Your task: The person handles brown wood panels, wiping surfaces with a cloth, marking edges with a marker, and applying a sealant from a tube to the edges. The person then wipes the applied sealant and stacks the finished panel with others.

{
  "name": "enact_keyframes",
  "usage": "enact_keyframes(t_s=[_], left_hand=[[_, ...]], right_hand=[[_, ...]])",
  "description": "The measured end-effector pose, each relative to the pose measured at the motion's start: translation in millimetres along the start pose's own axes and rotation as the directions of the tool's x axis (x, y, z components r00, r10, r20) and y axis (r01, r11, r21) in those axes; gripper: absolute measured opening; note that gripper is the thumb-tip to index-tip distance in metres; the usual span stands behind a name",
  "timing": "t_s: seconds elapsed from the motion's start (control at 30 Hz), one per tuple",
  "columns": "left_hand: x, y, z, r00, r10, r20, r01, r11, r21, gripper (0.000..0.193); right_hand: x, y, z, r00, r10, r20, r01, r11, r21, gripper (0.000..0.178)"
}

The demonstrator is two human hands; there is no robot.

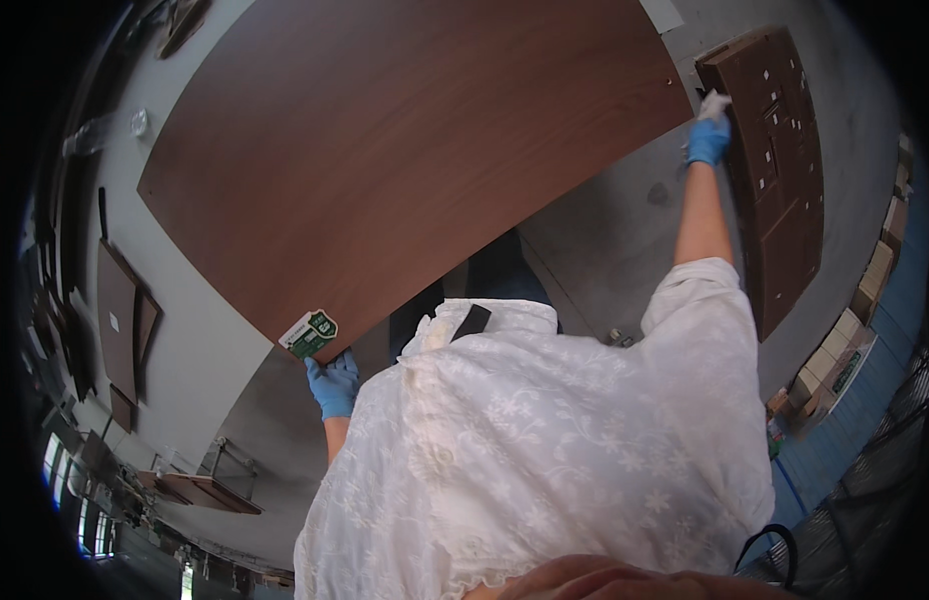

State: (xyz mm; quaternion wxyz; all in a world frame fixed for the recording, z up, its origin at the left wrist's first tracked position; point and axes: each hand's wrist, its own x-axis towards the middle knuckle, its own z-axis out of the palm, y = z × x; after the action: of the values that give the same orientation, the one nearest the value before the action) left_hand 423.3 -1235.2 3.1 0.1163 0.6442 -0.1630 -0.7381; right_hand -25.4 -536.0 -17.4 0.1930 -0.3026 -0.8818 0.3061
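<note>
A large reddish-brown wood-grain panel [415,130] spans the upper middle of the view, slanting from lower left to upper right. My left hand [333,386], in a blue glove, is closed on the panel's near left corner. Right beside its fingers a green and white label [309,334] lies on the panel. Out to the far right, my right hand [709,140], also gloved in blue, grips a crumpled white cloth [716,104]. This hand is slightly blurred, between the panel's right end and a stack of brown panels [775,170]. Its fingertips are partly hidden.
Small white tags dot the stacked panels on the right. Beyond them, a row of cartons [835,345] runs along a blue surface [850,410]. Brown boards [118,310] lean at the left, and a low metal-framed rack [225,470] with boards stands lower left.
</note>
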Motion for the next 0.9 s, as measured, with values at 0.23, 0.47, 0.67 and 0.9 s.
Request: enact_keyframes(t_s=[0.23, 0.47, 0.67, 0.9], left_hand=[[12, -13, 13, 0.977, 0.101, -0.187, -0.108, 0.994, -0.025, 0.058], [35, -3, 9, 0.956, 0.062, -0.287, -0.074, 0.997, -0.032, 0.054], [50, -2, 3, 0.943, 0.072, -0.324, -0.090, 0.995, -0.043, 0.053], [49, -4, -10, 0.974, 0.017, -0.225, -0.038, 0.996, -0.086, 0.056]], right_hand=[[-120, -97, 35, 0.694, -0.668, 0.269, 0.657, 0.740, 0.143, 0.036], [-269, -135, 28, 0.128, -0.781, 0.612, 0.826, 0.426, 0.371, 0.044], [-59, -65, -15, 0.716, -0.633, 0.294, 0.675, 0.735, -0.062, 0.047], [-258, -111, 5, 0.350, -0.649, 0.676, 0.797, 0.585, 0.149, 0.050]])
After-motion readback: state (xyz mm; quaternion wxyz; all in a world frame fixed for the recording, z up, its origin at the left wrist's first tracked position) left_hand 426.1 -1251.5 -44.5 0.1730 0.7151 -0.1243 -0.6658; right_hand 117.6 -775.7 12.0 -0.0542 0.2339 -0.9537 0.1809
